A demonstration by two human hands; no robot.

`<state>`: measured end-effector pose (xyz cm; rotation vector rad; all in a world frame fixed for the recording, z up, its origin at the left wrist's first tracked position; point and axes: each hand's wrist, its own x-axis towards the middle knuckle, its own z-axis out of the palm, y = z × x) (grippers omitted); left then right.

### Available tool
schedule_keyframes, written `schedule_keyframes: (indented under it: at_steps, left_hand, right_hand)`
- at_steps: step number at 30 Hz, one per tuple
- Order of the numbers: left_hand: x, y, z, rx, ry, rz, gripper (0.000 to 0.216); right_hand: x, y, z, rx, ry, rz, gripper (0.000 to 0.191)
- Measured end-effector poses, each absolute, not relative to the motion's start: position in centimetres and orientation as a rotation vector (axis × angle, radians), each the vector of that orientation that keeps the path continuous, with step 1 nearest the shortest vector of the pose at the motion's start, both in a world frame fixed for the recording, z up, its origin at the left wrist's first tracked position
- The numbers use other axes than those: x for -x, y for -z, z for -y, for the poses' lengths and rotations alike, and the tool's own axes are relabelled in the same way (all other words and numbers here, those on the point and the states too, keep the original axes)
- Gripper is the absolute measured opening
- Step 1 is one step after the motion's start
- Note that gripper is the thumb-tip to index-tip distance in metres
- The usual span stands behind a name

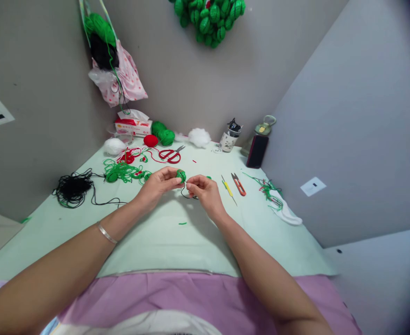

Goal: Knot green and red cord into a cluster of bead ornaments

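A small green crocheted ball (pixel 181 175) with dark markings sits between the thumb and fingers of my left hand (pixel 158 185). Close to its right side, my right hand (pixel 207 191) is closed in a pinch on black yarn (pixel 183 191). The yarn runs from the ball and loops down under the fingers to the table. Whether a needle or hook is also in the right fingers is too small to tell. A yellow-handled crochet hook (pixel 228 188) and orange thread snips (pixel 239 184) lie right of my right hand.
Black yarn (pixel 73 187) lies tangled at left, near loose green yarn (pixel 119 171). Behind are red-handled scissors (pixel 172 155), a red yarn ball (pixel 151 141), a tissue box (pixel 135 127) and white stuffing (pixel 200 137). A phone (pixel 257 151) leans on a bottle (pixel 263 126); yarn scraps (pixel 273 195) lie right.
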<state>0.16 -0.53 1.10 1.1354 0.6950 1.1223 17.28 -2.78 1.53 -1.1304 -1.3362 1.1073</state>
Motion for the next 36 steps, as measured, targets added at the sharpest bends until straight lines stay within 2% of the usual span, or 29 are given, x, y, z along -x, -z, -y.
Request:
schedule_keyframes:
  at_steps: [3, 6, 9, 12, 19, 25, 36]
  left_hand:
    - [-0.3, -0.4, 0.3, -1.195, -1.077, -0.696, 0.033]
    - [-0.4, -0.2, 0.3, -1.197, -1.067, -0.730, 0.034]
    - [-0.4, -0.6, 0.3, -1.168, -1.086, -0.792, 0.036]
    - [-0.3, -0.8, 0.4, -1.200, -1.085, -0.826, 0.039]
    - [-0.7, -0.3, 0.4, -1.415, -1.063, -0.826, 0.035]
    - [-0.6, -1.6, 0.7, -1.399, -1.048, -0.807, 0.034]
    - [-0.4, -1.8, 0.6, -1.441, -1.014, -0.806, 0.029]
  right_hand:
    - [-17.3, -1.7, 2.9, 1.077, -1.123, 1.301, 0.022]
    - [-17.6, -1.9, 3.0, 1.158, -1.040, 1.429, 0.015]
    - [-18.1, -1.9, 3.2, 1.295, -0.744, 1.685, 0.008]
    - [-18.3, -1.9, 3.3, 1.260, -0.467, 1.795, 0.012]
    - [-17.6, -2.2, 3.9, 1.225, -0.208, 1.938, 0.012]
    - [-17.5, -3.6, 4.5, 1.070, -0.246, 1.734, 0.013]
    - [-17.0, -3.7, 4.7, 1.026, -0.235, 1.761, 0.014]
